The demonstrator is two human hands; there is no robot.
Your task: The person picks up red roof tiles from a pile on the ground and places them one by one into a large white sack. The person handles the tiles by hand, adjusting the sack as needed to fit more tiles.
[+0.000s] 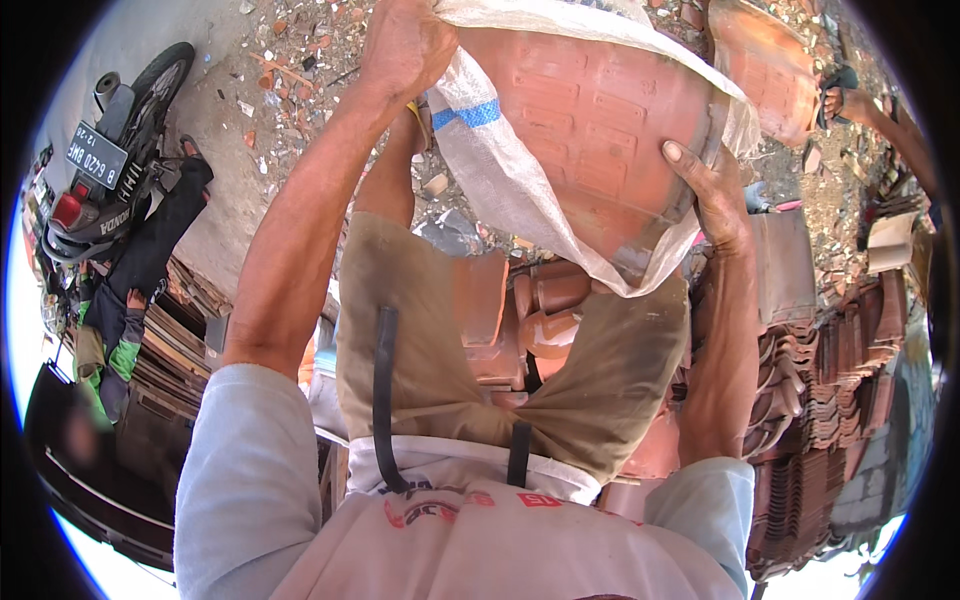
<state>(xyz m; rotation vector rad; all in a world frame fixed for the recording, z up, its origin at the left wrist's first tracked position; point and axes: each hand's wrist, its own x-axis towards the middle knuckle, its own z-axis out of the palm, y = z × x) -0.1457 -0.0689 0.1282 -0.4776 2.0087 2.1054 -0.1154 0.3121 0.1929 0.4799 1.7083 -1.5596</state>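
A white woven sack (pixel 520 205) with a blue stripe lies across the space in front of my knees, its mouth spread around an orange-brown clay roof tile (pixel 585 110). The tile's face has raised rectangular ribs. At the upper middle, my left hand (pixel 408 48) is closed on the sack's edge; its fingertips are partly cut off by the frame. On the other side, my right hand (pixel 708 190) grips the tile's near right edge, thumb on top and the other fingers hidden beneath. The sack's rim passes along this hand.
Between my legs lie several roof tiles (pixel 550 330). Tall stacks of tiles (pixel 800 440) stand at right, and another tile (pixel 765 70) lies beyond the sack beside someone's limb (pixel 875 115). Broken rubble (pixel 290 75) covers the ground. A motorcycle (pixel 115 165) and a person in dark trousers (pixel 160 225) are at left.
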